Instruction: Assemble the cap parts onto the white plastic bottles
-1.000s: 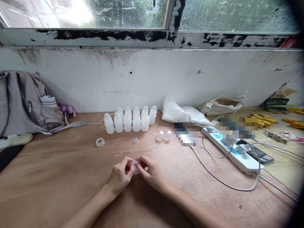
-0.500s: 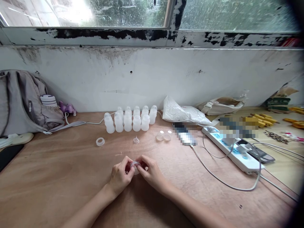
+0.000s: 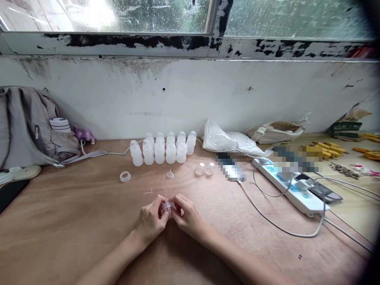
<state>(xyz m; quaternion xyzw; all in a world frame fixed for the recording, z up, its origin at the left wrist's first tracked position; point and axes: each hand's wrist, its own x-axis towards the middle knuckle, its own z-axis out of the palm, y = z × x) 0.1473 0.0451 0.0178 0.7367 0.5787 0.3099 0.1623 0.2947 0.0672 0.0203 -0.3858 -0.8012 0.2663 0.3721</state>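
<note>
Both my left hand point(image 3: 152, 213) and my right hand point(image 3: 187, 213) pinch a translucent bottle collar ring point(image 3: 168, 205) between thumbs and fingers, low over the table. A clear nipple tip point(image 3: 166, 198) pokes up at the ring; my fingers hide most of it. Farther back lies another clear nipple point(image 3: 170, 175) with its tip upward. A loose collar ring point(image 3: 125, 176) rests to the left. Two clear caps point(image 3: 204, 170) sit to the right. Behind them stand several frosted baby bottles point(image 3: 159, 152) in two rows, most with domed tops and two in front with open necks.
A power strip point(image 3: 292, 188) with plugs and looping cables lies on the right, beside a blurred phone point(image 3: 230, 167). A plastic bag point(image 3: 228, 141) rests against the wall. On the left sits a grey backpack point(image 3: 28, 126). Yellow tools point(image 3: 331, 149) lie at the far right.
The collar ring has tilted in my fingers, and the nipple tip now shows above it. Both hands stay in nearly the same place.
</note>
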